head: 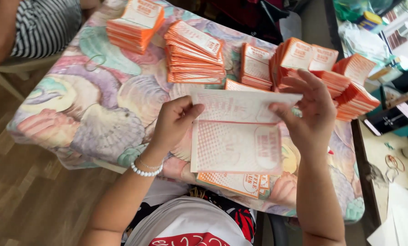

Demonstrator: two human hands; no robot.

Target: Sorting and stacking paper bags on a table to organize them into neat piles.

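Left hand (174, 122) and right hand (311, 114) pinch opposite edges of a flat orange-printed paper bag (235, 136), orange folded-bag stacks (195, 52) just beyond

Both forearms reaching forward, left hand (172, 123) curled with thumb pressed inward, white bead bracelet at its wrist; right hand (309, 114) raised, fingers spread, fingertips pinching

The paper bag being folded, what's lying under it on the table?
Under the paper bag, an orange-printed flat bag pokes out at the lower edge, resting on the shell-patterned tablecloth. Whether more bags lie beneath is hidden. Both the left hand and the right hand grip the bag's top flap.
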